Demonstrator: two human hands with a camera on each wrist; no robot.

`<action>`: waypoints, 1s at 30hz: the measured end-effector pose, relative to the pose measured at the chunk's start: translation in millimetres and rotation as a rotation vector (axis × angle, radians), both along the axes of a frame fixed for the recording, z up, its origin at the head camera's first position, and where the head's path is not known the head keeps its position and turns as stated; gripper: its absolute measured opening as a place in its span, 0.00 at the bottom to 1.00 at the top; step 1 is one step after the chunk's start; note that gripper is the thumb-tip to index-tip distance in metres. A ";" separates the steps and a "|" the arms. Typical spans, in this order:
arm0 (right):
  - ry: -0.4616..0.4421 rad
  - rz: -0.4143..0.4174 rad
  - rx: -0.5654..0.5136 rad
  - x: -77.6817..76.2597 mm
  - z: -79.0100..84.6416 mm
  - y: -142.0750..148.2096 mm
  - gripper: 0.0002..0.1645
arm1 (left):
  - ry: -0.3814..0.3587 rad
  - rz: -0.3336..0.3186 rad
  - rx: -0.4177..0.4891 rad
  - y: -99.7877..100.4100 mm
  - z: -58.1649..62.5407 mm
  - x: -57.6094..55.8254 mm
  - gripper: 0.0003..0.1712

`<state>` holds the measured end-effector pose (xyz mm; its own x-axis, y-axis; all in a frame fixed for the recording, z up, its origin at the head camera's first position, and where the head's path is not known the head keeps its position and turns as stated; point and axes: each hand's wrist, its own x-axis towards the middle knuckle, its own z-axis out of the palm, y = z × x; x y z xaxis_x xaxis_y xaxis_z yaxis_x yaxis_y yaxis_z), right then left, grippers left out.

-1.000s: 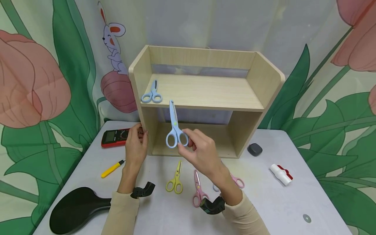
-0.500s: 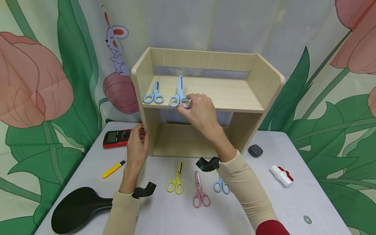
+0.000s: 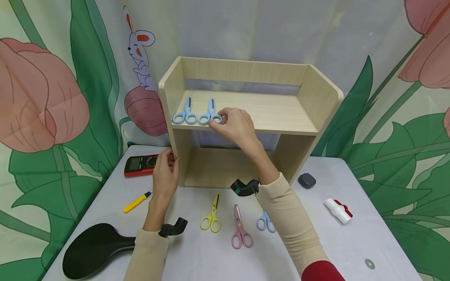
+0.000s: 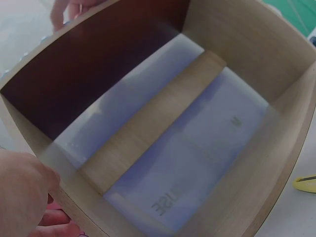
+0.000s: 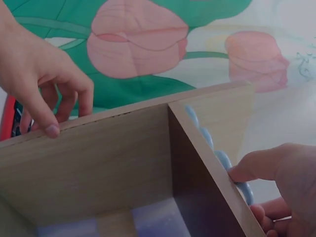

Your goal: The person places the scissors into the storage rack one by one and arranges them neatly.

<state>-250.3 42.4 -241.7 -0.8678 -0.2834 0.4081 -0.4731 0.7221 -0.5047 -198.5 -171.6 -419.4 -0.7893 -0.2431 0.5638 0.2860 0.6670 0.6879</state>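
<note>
My right hand [image 3: 239,127] pinches the right handle loop of light blue scissors [image 3: 211,111], which lie blades-back at the front of the upper board of the wooden shelf [image 3: 277,111]. Left of them, similar blue scissors [image 3: 188,111] lie the same way. In the right wrist view, the blue handle loops [image 5: 223,159] reach the board's front edge, with my thumb against one. My left hand [image 3: 164,173] grips the front edge of the shelf's left side panel [image 5: 108,118], thumb on the edge and fingers outside.
On the table before the shelf lie yellow scissors [image 3: 212,214], pink scissors [image 3: 240,230] and blue scissors [image 3: 264,222], partly behind my right sleeve. At left are a red multimeter [image 3: 135,166], a yellow-handled tool [image 3: 135,203] and a black paddle [image 3: 89,249]. A black case [image 3: 306,180] and white fitting [image 3: 336,210] stand right.
My right hand has carried the blue scissors up from in front of the shelf and lowered them onto the upper board, beside the other pair. The left hand has kept its grip on the side panel.
</note>
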 end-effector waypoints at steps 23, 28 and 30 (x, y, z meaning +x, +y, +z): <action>0.413 0.185 -0.136 35.7 -40.1 33.6 0.26 | 0.020 0.000 0.002 1.5 -2.1 -1.7 0.22; 0.400 0.209 -0.124 54.0 -63.9 44.5 0.31 | 0.020 0.003 -0.002 0.2 -2.8 -1.7 0.22; 0.377 0.208 -0.117 60.8 -75.5 47.8 0.33 | 0.018 0.001 -0.001 0.3 -2.5 -1.2 0.22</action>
